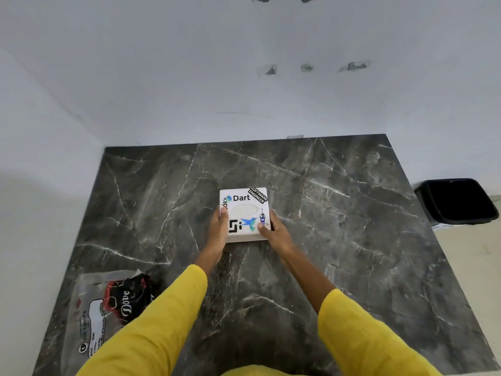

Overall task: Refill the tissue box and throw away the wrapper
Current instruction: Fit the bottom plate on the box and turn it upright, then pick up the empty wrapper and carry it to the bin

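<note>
Your yellow sleeves (162,321) are nearest. The see-through wrapper (108,305) lies flat on the dark stone table (352,240), near-left of the tissue box (245,213). Your left hand (218,232) and right hand (273,230) hold the box's two sides, fingers curled onto it. Far right of the box, off the table, stands a black bin (458,202).

Plain room in a home, dark grey marble-look surface (325,213) with white veins set into a corner of bare white painted walls (189,77), black waste bin (458,202) on pale floor tiles at right of frame
</note>
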